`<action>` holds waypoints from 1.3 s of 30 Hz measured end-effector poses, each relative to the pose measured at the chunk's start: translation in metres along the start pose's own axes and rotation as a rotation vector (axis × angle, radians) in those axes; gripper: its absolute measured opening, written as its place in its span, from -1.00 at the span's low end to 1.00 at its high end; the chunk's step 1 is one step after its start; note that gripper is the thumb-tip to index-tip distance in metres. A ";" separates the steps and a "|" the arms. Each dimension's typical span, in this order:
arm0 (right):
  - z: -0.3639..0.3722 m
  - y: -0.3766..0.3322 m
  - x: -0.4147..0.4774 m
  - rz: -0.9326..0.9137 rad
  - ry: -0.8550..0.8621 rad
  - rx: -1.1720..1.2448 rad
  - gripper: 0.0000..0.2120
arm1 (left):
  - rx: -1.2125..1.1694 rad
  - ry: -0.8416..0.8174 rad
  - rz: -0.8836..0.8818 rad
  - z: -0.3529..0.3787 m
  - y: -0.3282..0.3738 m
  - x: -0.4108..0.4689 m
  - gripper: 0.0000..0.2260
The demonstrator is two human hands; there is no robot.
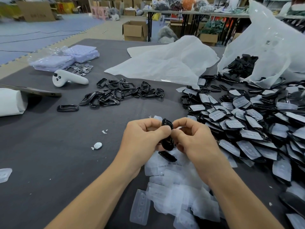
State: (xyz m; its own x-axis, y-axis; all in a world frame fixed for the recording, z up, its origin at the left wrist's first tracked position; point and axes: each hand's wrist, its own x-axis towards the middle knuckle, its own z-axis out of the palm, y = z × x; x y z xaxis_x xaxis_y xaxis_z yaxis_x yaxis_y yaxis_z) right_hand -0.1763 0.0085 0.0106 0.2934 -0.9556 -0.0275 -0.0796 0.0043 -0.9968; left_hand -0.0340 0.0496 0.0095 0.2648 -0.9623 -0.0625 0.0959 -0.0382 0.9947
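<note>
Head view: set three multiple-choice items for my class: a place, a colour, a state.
1. Where on the table lies the white controller? A near edge; B far left; C far right.
2. What colour is the held part? A black; B white; C red.
3. How is it held? A on open palms; B by one hand; C pinched by left hand and right hand.
Answers: 1 B, it lies beside the silver discs at far left. 2 A, it shows glossy black. 3 C, both hands' fingers curl round it.
</note>
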 end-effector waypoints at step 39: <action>-0.007 -0.012 -0.018 -0.279 0.011 -0.885 -0.84 | -0.049 0.241 0.029 -0.028 0.007 0.022 -0.76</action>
State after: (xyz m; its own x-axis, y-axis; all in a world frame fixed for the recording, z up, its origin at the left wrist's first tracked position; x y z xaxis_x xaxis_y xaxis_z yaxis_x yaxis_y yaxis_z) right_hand -0.1874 0.0236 0.0237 0.4029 -0.8908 0.2101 -0.7070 -0.4487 -0.5466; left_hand -0.0004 0.0353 0.0125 0.4891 -0.8703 -0.0574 0.1300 0.0077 0.9915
